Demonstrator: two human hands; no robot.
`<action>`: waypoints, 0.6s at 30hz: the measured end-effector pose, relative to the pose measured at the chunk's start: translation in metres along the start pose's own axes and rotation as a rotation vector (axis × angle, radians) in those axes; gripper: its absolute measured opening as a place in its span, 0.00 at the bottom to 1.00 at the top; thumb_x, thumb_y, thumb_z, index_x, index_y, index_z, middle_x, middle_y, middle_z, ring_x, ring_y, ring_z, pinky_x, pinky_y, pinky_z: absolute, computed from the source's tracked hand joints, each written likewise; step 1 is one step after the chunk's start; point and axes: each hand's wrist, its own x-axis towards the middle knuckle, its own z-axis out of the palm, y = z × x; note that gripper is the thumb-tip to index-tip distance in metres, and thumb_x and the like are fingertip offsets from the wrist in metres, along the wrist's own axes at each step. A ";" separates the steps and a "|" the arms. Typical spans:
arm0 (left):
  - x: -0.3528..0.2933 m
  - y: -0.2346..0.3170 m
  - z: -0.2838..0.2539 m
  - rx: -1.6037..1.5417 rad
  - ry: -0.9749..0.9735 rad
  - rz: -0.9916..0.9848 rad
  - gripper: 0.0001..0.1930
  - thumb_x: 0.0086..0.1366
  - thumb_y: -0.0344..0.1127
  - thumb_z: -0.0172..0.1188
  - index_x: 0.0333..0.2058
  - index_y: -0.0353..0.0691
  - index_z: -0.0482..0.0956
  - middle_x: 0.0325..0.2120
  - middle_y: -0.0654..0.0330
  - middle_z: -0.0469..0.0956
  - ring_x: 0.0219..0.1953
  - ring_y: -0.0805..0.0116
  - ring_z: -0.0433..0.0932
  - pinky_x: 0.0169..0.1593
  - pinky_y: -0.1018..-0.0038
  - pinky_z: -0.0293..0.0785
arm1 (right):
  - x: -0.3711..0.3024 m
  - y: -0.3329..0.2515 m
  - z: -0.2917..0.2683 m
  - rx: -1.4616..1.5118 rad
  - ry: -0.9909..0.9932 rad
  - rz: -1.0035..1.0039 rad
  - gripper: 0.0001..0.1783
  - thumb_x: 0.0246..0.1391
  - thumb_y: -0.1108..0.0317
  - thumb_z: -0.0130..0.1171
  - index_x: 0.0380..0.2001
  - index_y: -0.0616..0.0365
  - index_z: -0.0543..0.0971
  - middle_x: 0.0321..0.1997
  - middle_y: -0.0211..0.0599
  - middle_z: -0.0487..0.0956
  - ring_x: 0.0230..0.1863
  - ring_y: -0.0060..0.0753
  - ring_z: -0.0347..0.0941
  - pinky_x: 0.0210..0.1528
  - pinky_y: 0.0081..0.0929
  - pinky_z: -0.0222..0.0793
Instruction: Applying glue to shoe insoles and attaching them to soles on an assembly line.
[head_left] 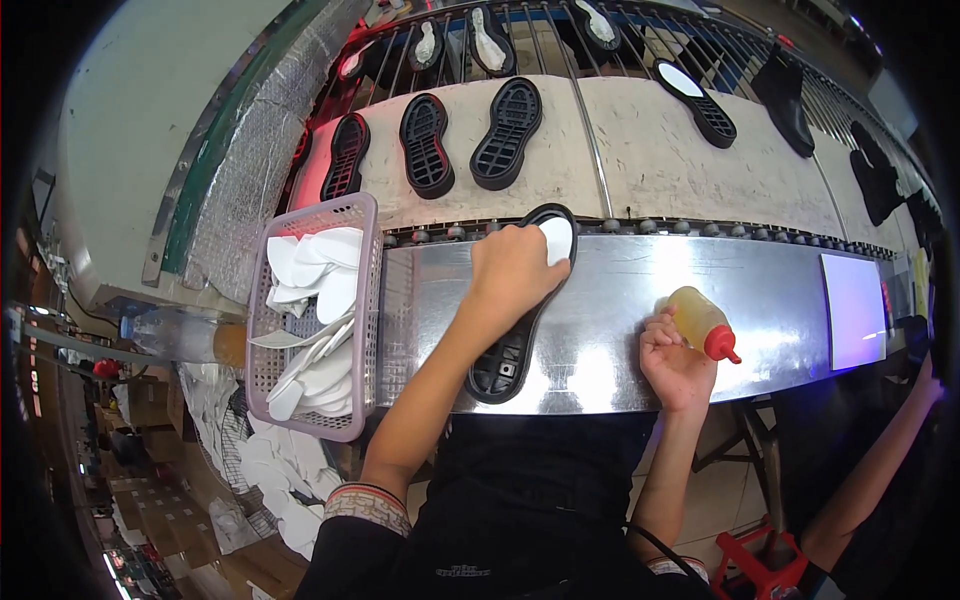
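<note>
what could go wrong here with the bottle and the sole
The bottle in the right hand might drip on the bench, as its red cap points away from the sole. The white pad, partly under the left hand, could shift if pressed unevenly.

We've 1 view: head cam, L of the pair, wide fisheye. We look down & fwd over wearer's torso (pixel 510 510) at bottom edge, fairly close to the hands (pixel 515 268) & tabletop (pixel 610 350) mid-frame; conveyor (pixel 650 160) sits farther off at top. Upright, unmirrored; straight lines bend nr dark rim, forearms (pixel 425 405) enter from below.
</note>
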 end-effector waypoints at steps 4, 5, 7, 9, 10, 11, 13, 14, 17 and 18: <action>0.006 -0.017 -0.005 -0.129 -0.019 0.179 0.15 0.46 0.46 0.66 0.24 0.38 0.81 0.23 0.52 0.79 0.27 0.53 0.78 0.34 0.62 0.73 | 0.000 0.003 0.004 -0.055 0.022 -0.015 0.20 0.53 0.58 0.53 0.38 0.67 0.68 0.27 0.33 0.62 0.26 0.24 0.58 0.32 0.20 0.56; 0.006 -0.019 -0.003 -0.132 0.190 0.305 0.17 0.47 0.47 0.66 0.26 0.38 0.81 0.25 0.53 0.79 0.29 0.54 0.78 0.36 0.63 0.72 | -0.001 0.005 0.006 -0.068 0.000 -0.007 0.20 0.52 0.60 0.53 0.39 0.68 0.68 0.28 0.33 0.62 0.26 0.24 0.58 0.32 0.20 0.56; 0.010 -0.019 0.000 -0.074 0.226 0.303 0.19 0.46 0.50 0.67 0.28 0.39 0.81 0.29 0.55 0.79 0.29 0.56 0.77 0.38 0.63 0.70 | -0.001 0.005 0.004 -0.090 -0.024 0.004 0.20 0.51 0.61 0.54 0.39 0.68 0.68 0.29 0.34 0.63 0.27 0.24 0.58 0.32 0.20 0.56; 0.013 -0.019 0.006 0.018 0.194 0.177 0.21 0.44 0.53 0.68 0.24 0.39 0.80 0.24 0.56 0.79 0.27 0.58 0.76 0.38 0.61 0.66 | -0.003 0.003 -0.002 -0.069 -0.056 -0.016 0.19 0.50 0.61 0.52 0.40 0.67 0.68 0.29 0.34 0.63 0.27 0.24 0.59 0.34 0.20 0.56; 0.014 -0.020 0.006 0.014 0.200 0.179 0.21 0.44 0.53 0.68 0.24 0.39 0.80 0.24 0.56 0.79 0.27 0.58 0.76 0.38 0.61 0.66 | -0.004 0.003 -0.004 -0.074 -0.061 -0.018 0.19 0.50 0.61 0.52 0.40 0.67 0.68 0.29 0.34 0.63 0.27 0.24 0.59 0.34 0.20 0.56; 0.014 -0.020 0.005 0.085 0.167 0.119 0.22 0.43 0.54 0.68 0.23 0.38 0.80 0.21 0.56 0.78 0.26 0.58 0.76 0.38 0.61 0.64 | -0.007 0.004 -0.007 -0.064 -0.062 -0.026 0.19 0.50 0.62 0.51 0.39 0.67 0.68 0.29 0.34 0.64 0.27 0.25 0.59 0.34 0.21 0.56; 0.013 -0.021 0.005 0.150 0.135 0.056 0.23 0.43 0.56 0.68 0.21 0.38 0.80 0.18 0.55 0.77 0.25 0.59 0.75 0.37 0.60 0.62 | -0.010 0.004 -0.006 -0.059 -0.062 -0.035 0.18 0.50 0.62 0.51 0.39 0.66 0.68 0.29 0.35 0.64 0.27 0.25 0.59 0.35 0.21 0.56; 0.011 -0.022 0.006 0.106 0.137 0.027 0.23 0.44 0.56 0.67 0.19 0.38 0.79 0.16 0.55 0.76 0.24 0.59 0.75 0.38 0.61 0.60 | -0.013 0.004 -0.004 -0.038 -0.002 -0.025 0.18 0.51 0.62 0.50 0.39 0.66 0.68 0.30 0.35 0.64 0.27 0.25 0.59 0.34 0.21 0.56; 0.008 -0.025 0.010 0.103 0.175 -0.016 0.23 0.46 0.57 0.66 0.17 0.39 0.79 0.14 0.55 0.76 0.22 0.59 0.75 0.39 0.62 0.58 | -0.022 0.007 0.008 0.021 0.125 -0.023 0.17 0.52 0.62 0.49 0.38 0.66 0.68 0.30 0.35 0.64 0.27 0.25 0.58 0.33 0.21 0.55; 0.007 -0.026 0.011 0.149 0.212 -0.025 0.23 0.47 0.57 0.64 0.16 0.40 0.79 0.14 0.54 0.76 0.20 0.58 0.75 0.40 0.62 0.59 | -0.024 0.008 0.011 0.061 0.188 -0.030 0.16 0.52 0.62 0.48 0.38 0.66 0.68 0.30 0.34 0.64 0.26 0.25 0.58 0.32 0.21 0.55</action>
